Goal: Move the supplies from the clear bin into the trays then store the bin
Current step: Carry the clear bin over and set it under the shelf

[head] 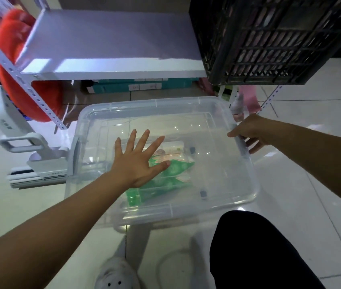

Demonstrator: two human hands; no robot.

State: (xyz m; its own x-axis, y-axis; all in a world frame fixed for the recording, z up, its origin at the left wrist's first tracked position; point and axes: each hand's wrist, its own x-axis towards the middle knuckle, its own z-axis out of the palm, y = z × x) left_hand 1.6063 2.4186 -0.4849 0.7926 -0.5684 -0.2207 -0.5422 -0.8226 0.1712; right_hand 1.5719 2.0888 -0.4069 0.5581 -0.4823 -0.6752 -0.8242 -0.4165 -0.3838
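1. The clear bin (161, 155) stood on the white tiled floor (311, 184), in front of the white shelf (111, 51), with its clear lid closed on top.
2. Your left hand (138, 161) lay flat on the lid, near the middle of the bin. All fingers were straight and spread wide, and it grasped nothing; it only pressed on the lid.
3. Your right hand (251, 132) was at the right edge of the bin, toward the far corner. The thumb lay on top of the rim and the fingers (255, 146) were curled under it, so this hand was gripping the rim of the bin.
4. Inside the bin, under your left hand, a green packet (173, 174) and a paler pack (173, 148) just beyond it showed through the lid.
5. A black crate (274, 38) sat on the shelf, beyond the right side of the bin.
6. A red cushion (19, 65) and a white device (19, 140) were to the left of the bin.
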